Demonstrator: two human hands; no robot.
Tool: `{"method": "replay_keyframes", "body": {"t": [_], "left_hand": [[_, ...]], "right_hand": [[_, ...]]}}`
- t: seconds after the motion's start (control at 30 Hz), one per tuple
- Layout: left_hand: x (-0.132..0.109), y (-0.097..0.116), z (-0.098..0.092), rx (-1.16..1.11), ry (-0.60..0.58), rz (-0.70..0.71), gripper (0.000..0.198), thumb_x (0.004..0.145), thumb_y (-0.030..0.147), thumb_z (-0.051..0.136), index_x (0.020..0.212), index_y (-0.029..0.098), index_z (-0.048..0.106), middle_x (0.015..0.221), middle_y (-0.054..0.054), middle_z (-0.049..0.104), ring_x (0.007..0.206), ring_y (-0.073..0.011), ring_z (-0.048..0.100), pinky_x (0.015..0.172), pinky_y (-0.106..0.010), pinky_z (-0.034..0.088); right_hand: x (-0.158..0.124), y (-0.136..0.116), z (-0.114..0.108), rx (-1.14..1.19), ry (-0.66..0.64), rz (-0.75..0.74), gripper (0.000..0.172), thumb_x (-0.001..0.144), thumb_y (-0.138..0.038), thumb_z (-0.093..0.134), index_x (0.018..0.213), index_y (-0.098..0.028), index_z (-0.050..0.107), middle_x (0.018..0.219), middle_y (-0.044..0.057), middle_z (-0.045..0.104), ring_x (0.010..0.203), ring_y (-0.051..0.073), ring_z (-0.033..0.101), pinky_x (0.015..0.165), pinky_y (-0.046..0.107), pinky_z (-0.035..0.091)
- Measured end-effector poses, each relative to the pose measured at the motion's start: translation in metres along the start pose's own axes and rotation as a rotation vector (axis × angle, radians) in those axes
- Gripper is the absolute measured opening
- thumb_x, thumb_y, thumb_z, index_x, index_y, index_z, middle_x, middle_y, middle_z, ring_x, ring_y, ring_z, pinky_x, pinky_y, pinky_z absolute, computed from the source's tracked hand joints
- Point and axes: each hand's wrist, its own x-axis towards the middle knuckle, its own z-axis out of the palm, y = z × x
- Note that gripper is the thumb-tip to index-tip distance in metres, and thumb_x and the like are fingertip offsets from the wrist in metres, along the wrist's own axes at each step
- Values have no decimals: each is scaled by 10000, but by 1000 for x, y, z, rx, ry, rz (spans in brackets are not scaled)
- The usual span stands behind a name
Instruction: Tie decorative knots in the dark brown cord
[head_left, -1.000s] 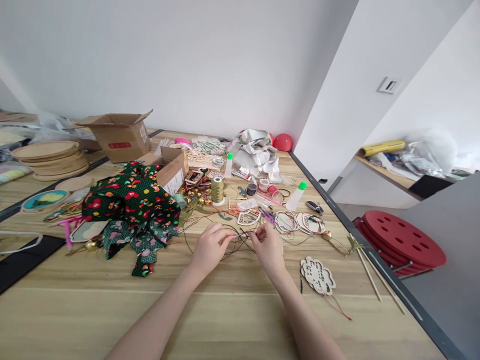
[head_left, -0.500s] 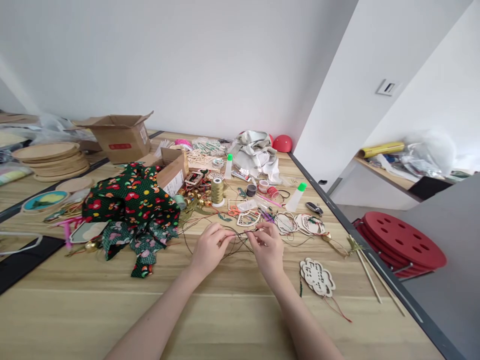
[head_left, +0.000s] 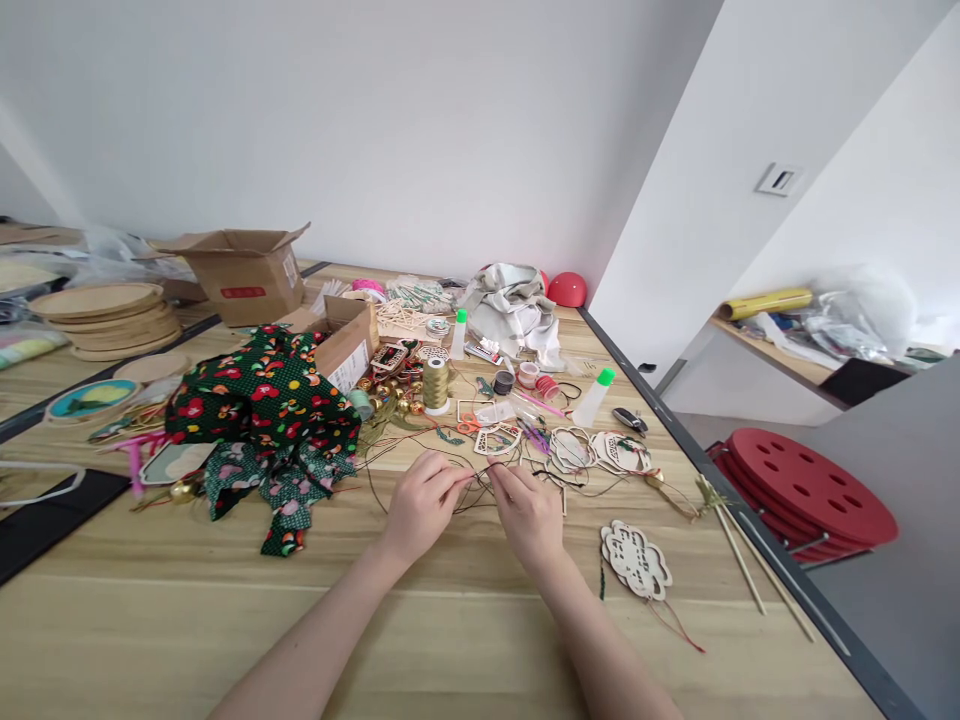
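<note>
Thin dark cord [head_left: 373,487] runs in loose loops over the wooden table between and around my hands. My left hand [head_left: 426,500] pinches a strand of it between thumb and forefinger. Close by on the right, my right hand [head_left: 527,508] is closed on the cord too, its fingertips a small gap from the left ones. Strands cross in that gap, though any knot is too small to make out. Just beyond lie a fan-shaped wooden cutout [head_left: 498,438] and orange-handled scissors [head_left: 468,423].
Patterned green fabric [head_left: 262,400] is heaped on the left, near a cardboard box [head_left: 251,285]. A gold thread spool [head_left: 436,385] and a green-capped bottle [head_left: 594,398] stand behind my hands. At right lie a cloud-shaped wooden cutout [head_left: 636,560] and thin sticks [head_left: 742,560].
My right hand has turned, its fingers folding in closer to the left fingertips. A small wooden frame edge now shows beside it. The left hand has barely moved.
</note>
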Motion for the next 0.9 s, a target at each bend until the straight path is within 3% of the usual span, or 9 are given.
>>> {"method": "replay_keyframes", "body": {"t": [0.27,0.53,0.63,0.77,0.9], "left_hand": [[2,-3,-4,62,35,22,187,878,149,499,921,211,670,687,-18,538,708,-148,528,648,-261,452],[3,5,0,-150,65,-62,153,861,165,540,883,207,685,679,-15,556,672,-133,532,606,-239,452],[2,7,0,-225,7,-152,166,860,186,538,893,213,698,686,-17,548,662,-128,532,575,-225,440],[4,6,-4,-286,-131,-277,209,826,164,529,958,205,687,717,-17,542,626,-123,499,541,-221,415],[6,1,-5,-467,-209,-416,267,834,170,457,978,179,682,802,-40,619,721,-151,550,643,-256,450]], "right_hand": [[-1,-6,-1,-20,-37,-17,320,953,-261,395,966,-238,714,591,43,632,536,152,560,516,253,324],[-1,-12,4,112,-64,7,340,948,-293,411,795,-220,706,641,45,672,553,162,592,544,244,356],[-1,-11,4,129,-115,6,368,934,-246,399,686,-219,670,599,36,640,541,160,571,541,240,346],[1,-9,0,106,-144,-5,271,907,-205,437,762,-210,666,612,39,634,549,164,568,527,238,320],[3,-11,-4,46,-223,-131,236,892,-160,454,779,-207,655,628,39,638,567,162,563,539,241,301]]}}
